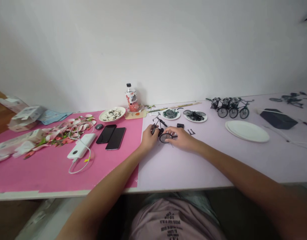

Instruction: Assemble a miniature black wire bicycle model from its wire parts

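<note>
Seen nearer the person than the drink bottle (pixel 132 100) and to its right, the small bicycle frame (pixel 161 124) is held over the tabletop (pixel 218 160). The left hand (pixel 150 137) is closed around the rear of the frame, its fingers bent and its thumb against the dark parts. The right hand (pixel 180 137) pinches a dark-rimmed wheel (pixel 165 138) at the frame's lower side; whether the wheel is attached cannot be told.

Right of the bottle lie two small plates, the nearer-placed parts plate (pixel 171 119) bearing dark green pieces and the farther-placed parts plate (pixel 195 121) bearing black pieces and wheels. Farther right, several assembled miniature bicycles (pixel 233 108) stand upright in a close group, with stacked white plates (pixel 247 131) before them.

Just left of the bottle sits a shallow dish (pixel 103 118) of light and dark bits. Nearer the person on that side, two smartphones (pixel 110 136) lie side by side; farther left are a white power bank (pixel 80 146) with its cable and a spread of pink petals (pixel 65 131).
</note>
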A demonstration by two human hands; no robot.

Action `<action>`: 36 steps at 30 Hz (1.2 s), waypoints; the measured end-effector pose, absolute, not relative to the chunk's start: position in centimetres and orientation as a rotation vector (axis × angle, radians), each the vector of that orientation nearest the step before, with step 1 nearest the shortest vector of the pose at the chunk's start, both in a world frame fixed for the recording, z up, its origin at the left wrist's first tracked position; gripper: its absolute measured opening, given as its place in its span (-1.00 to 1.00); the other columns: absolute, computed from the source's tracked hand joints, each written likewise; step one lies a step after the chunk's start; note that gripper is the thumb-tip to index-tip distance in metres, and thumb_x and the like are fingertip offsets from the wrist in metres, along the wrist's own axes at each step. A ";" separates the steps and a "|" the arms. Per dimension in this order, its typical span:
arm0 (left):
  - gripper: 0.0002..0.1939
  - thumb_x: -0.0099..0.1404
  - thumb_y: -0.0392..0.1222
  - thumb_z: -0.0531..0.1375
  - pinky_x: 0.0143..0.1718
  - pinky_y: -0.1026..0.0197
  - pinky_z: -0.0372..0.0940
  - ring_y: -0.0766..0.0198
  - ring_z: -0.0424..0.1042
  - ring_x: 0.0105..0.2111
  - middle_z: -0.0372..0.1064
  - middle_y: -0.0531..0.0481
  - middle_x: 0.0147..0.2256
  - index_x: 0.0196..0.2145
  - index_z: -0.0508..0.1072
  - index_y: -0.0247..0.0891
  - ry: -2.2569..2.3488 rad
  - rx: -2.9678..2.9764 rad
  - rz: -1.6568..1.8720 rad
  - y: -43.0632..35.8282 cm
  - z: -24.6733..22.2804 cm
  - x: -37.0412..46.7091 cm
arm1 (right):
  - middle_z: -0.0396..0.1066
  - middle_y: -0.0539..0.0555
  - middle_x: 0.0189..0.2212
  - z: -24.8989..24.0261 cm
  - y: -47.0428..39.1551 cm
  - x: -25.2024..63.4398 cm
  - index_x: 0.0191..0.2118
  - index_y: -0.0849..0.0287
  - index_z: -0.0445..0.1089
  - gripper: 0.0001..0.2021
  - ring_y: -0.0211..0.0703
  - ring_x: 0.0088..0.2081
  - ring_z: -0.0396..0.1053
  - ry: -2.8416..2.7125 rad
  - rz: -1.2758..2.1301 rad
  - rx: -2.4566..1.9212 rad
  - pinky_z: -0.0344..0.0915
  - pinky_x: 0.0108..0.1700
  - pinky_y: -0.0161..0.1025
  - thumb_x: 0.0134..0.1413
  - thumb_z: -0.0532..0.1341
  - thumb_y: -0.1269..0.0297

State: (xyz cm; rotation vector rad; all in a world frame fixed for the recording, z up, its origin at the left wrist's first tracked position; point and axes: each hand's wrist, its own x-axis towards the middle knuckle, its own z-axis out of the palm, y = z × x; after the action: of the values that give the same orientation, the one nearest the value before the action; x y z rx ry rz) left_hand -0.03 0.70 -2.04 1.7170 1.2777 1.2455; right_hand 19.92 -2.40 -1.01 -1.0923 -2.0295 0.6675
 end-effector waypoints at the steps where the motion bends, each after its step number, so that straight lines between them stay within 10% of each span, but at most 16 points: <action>1: -0.77 0.37 -0.19 0.15 -0.12 0.16 0.39 0.17 0.54 -0.20 0.58 -0.13 -0.17 -0.08 0.51 -0.28 1.276 1.718 1.242 0.7 -2.1 0.0 | 0.56 0.05 -0.15 -1.0 -2.4 19.9 -0.05 0.05 0.52 -0.75 -0.07 -0.10 0.46 -2.029 0.663 -1.096 0.36 0.02 -0.08 0.13 0.32 0.25; 36: -0.82 0.40 -0.21 0.13 -0.13 0.17 0.38 0.18 0.53 -0.21 0.57 -0.08 -0.20 -0.12 0.49 -0.27 1.270 1.876 1.167 0.7 -2.3 -0.1 | 0.58 0.06 -0.15 -1.8 -2.0 20.1 0.06 0.04 0.51 -0.66 -0.08 -0.19 0.47 -2.019 0.750 -1.134 0.36 -0.11 -0.16 0.16 0.35 0.18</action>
State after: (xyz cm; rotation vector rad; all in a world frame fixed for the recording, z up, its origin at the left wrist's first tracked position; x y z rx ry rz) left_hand -0.09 0.72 -2.34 1.8762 1.2701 1.1668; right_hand 20.11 -2.05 -1.77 -1.1340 -2.0185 0.7505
